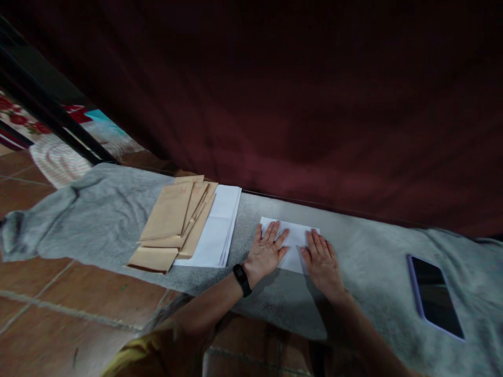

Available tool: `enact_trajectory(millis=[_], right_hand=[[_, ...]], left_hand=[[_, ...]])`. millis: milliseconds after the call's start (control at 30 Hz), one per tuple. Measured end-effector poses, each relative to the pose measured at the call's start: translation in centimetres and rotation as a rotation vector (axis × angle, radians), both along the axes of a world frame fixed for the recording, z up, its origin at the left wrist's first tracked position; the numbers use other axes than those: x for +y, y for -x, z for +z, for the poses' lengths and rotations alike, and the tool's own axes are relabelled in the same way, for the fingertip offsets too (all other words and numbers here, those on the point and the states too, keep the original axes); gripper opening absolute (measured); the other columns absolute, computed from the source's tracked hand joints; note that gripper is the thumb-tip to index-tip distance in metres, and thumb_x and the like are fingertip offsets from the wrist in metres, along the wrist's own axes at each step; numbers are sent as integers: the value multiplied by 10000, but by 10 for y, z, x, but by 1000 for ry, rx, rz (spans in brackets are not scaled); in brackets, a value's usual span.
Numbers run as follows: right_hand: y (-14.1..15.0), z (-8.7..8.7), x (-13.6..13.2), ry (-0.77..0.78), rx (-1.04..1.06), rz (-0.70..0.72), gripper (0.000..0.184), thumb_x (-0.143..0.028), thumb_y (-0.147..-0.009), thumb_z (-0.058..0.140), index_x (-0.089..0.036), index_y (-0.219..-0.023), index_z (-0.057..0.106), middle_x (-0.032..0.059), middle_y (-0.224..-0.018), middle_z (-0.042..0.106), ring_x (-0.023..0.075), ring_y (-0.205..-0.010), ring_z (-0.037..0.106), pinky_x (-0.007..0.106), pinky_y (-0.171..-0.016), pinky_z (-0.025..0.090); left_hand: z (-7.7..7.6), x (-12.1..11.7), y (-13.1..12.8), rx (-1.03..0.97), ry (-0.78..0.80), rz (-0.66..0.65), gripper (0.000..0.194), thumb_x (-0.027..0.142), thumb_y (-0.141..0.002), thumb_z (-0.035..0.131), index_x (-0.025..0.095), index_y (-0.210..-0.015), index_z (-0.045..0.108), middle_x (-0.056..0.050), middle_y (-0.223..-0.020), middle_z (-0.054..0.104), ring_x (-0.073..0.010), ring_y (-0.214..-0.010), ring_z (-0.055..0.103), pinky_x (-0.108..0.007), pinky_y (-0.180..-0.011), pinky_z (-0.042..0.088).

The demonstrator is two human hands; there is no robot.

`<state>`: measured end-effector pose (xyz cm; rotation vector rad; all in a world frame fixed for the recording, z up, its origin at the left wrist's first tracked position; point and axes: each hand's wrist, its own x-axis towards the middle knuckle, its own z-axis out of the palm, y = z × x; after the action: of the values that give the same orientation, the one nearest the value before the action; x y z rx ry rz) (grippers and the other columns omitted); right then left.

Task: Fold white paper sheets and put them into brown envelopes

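Far in front, a dark red curtain [298, 104] blocks your reach past the grey cloth [90, 209]. White sheets [220, 225] lie left, partly under brown envelopes [167, 207]. Smaller white paper [297, 240] sits before you — you seem to press it smooth, so push evenly next. Left hand [265, 256] and right hand [324, 262] stretch flat, gripping nothing — phone [437, 293] aside, right.

Dim, curtain [275, 104] nearly black above, soft shadow below the right hand [324, 266]
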<state>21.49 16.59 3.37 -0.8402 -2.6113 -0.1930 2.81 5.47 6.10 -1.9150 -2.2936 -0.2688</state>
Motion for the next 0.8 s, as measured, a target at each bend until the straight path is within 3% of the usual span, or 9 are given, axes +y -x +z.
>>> enact_trajectory(millis=[167, 300, 433, 667, 800], right_hand=[[-4, 0, 7, -2, 35, -58, 581, -391, -1062, 329, -95, -1561, 330, 187, -1548, 450, 322, -1378, 477, 511, -1142, 347], [-3, -1, 11, 23, 53, -120, 569, -392, -1057, 333, -81, -1531, 382, 182, -1518, 493, 340, -1363, 485, 525, -1136, 351], [6, 2, 9, 52, 149, -152, 576, -343, -1048, 337, -81, -1560, 312, 199, -1543, 454, 334, -1412, 436, 536, -1136, 362], [33, 10, -14, 168, 120, 46, 521, -296, -1054, 315, -101, -1533, 376, 144, -1575, 427, 257, -1473, 363, 471, -1186, 341], [34, 9, -21, 152, 57, 57, 509, -287, -1060, 315, -120, -1535, 387, 125, -1569, 440, 241, -1470, 370, 458, -1211, 296]], left_hand=[[2, -1, 5, -15, 13, 6, 577, 516, -1040, 304, 242, -1542, 381, -119, -1628, 332, -264, -1510, 299, -564, -1212, 248], [4, -3, 15, -4, 42, 92, 597, 470, -1046, 275, 131, -1521, 404, -155, -1609, 358, -274, -1498, 326, -540, -1212, 271], [5, -3, 18, 29, 18, 161, 578, 389, -1042, 289, 65, -1504, 411, -198, -1576, 401, -297, -1478, 362, -534, -1214, 275], [1, 7, -5, 16, -37, -25, 552, 315, -1034, 314, 115, -1547, 344, -126, -1603, 388, -250, -1510, 299, -487, -1237, 262], [-4, 8, -10, 12, -13, -52, 554, 297, -1032, 320, 131, -1561, 320, -114, -1612, 375, -241, -1516, 283, -488, -1244, 250]])
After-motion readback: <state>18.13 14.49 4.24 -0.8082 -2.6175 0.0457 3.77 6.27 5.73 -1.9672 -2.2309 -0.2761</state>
